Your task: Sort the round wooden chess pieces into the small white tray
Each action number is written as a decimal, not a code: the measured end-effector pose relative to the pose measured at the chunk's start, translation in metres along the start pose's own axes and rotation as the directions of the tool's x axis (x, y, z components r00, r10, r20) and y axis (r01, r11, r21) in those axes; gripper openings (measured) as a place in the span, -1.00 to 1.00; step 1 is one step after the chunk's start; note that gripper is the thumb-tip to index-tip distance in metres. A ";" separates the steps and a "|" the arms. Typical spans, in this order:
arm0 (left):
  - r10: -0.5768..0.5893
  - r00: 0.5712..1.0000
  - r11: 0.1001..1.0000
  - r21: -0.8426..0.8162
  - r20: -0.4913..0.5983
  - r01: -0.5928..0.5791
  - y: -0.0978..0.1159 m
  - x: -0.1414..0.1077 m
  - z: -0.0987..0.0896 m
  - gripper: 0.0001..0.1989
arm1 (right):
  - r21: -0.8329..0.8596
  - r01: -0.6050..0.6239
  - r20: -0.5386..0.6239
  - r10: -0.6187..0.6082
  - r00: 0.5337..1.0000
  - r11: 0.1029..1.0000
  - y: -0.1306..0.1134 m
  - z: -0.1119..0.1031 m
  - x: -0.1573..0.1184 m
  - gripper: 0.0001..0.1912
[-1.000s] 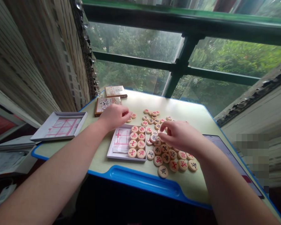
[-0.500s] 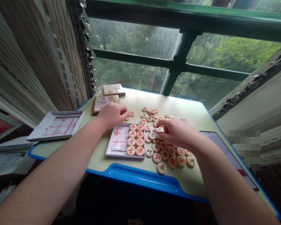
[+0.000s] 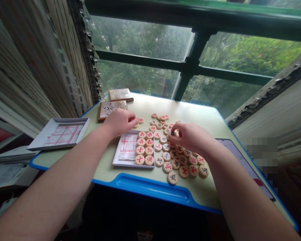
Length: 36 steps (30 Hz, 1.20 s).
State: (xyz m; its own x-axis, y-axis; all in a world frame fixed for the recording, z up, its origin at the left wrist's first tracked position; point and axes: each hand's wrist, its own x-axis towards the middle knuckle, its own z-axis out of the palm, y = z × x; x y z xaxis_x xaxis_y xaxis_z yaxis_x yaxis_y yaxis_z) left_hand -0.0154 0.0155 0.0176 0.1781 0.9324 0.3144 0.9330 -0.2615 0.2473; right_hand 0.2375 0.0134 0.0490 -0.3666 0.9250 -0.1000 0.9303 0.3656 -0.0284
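Over the heap of loose round xiangqi pieces (image 3: 182,160), my right hand (image 3: 190,136) pinches a xiangqi piece (image 3: 173,133) with a dark character between thumb and fingers. My left hand (image 3: 119,123) hovers behind the white box (image 3: 134,165), fingers curled and pressed together; what they hold, if anything, is hidden. Its fingertips are beside a couple of xiangqi pieces (image 3: 140,120). Inside the box, two columns of pieces with red characters (image 3: 149,151) line the right side. A folded paper with red lines (image 3: 127,147) covers the left part.
A white lid (image 3: 83,135) with another red-lined sheet lies at the table's left edge. Two patterned boxes (image 3: 120,94) sit at the back left. A tablet (image 3: 240,160) lies on the right. The blue-edged table (image 3: 198,115) stands against a window.
My right hand has lifted a xiangqi piece slightly off the heap and moved a little up and right. My left hand has hardly moved.
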 end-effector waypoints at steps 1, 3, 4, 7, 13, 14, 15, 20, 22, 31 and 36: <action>0.000 1.000 1.000 0.001 0.001 0.000 0.000 0.000 0.000 -0.63 | -0.036 -0.051 0.001 0.051 0.999 0.998 0.005 0.000 0.002 -0.67; 0.002 1.000 1.000 0.007 0.008 -0.002 0.000 0.000 0.001 -0.63 | -0.109 -0.155 0.031 0.159 0.987 0.982 0.013 0.001 0.005 -0.64; 0.006 1.000 1.000 0.011 0.015 -0.006 0.000 0.000 0.002 -0.62 | -0.140 -0.198 0.057 0.208 0.976 0.970 0.017 0.001 0.006 -0.64; 0.022 0.999 1.000 0.019 0.048 -0.023 0.001 0.000 0.005 -0.59 | -0.183 -0.245 0.126 0.270 0.955 0.952 0.023 0.000 0.006 -0.64; 0.008 0.998 1.000 0.010 0.060 -0.008 0.002 0.000 0.005 -0.59 | -0.169 -0.208 0.168 0.236 0.957 0.964 0.024 -0.001 0.004 -0.60; 0.008 0.998 1.000 0.009 0.057 -0.008 0.002 0.000 0.004 -0.59 | -0.166 -0.204 0.166 0.231 0.959 0.965 0.024 -0.001 0.004 -0.60; 0.010 0.999 1.000 0.010 0.053 -0.011 0.002 0.000 0.004 -0.59 | -0.163 -0.201 0.162 0.227 0.960 0.966 0.024 -0.001 0.005 -0.60; 0.025 0.999 0.999 0.029 0.033 -0.026 0.000 0.000 0.005 -0.58 | -0.152 -0.205 0.147 0.227 0.963 0.967 0.025 -0.001 0.005 -0.63; 0.031 0.999 0.999 0.033 0.032 -0.032 -0.001 0.001 0.005 -0.58 | -0.156 -0.216 0.142 0.238 0.961 0.964 0.025 -0.001 0.004 -0.64; 0.022 0.998 0.999 0.025 0.054 -0.023 -0.001 0.001 0.005 -0.58 | -0.150 -0.238 0.157 0.260 0.953 0.960 0.023 -0.004 0.002 -0.62; 0.032 0.998 0.999 0.029 0.045 -0.033 -0.001 0.001 0.005 -0.58 | -0.168 -0.223 0.171 0.251 0.953 0.960 0.025 -0.006 0.000 -0.60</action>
State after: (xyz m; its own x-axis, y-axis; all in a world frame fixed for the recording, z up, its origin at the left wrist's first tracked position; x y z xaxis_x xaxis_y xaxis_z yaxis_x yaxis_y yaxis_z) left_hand -0.0143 0.0178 0.0128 0.2217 0.9339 0.2805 0.9352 -0.2851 0.2101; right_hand 0.2603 0.0232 0.0547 -0.1138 0.9554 -0.2725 0.9734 0.1622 0.1621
